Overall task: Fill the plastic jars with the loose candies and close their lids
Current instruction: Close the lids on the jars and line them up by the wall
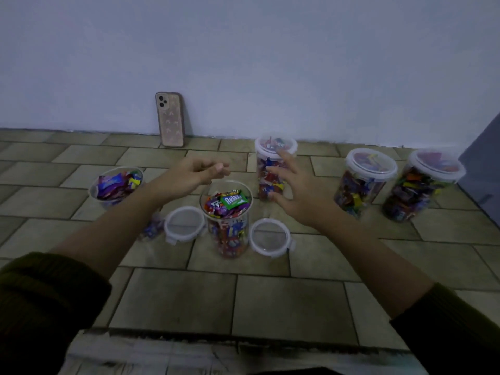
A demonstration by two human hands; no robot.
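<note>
Nearest, two loose lids flank your brimming open jar at centre frame; light, stiff plastic, best taken by the rim. Beyond, your right hand has its fingers spread apart; your left hand has them loosely curled, apparently empty.

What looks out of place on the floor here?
A phone stands propped against the wall, unrelated to candy. One lid and another lid lie flat on the tiles, either side of the open candy jar. Nothing looks spilled or broken.
</note>
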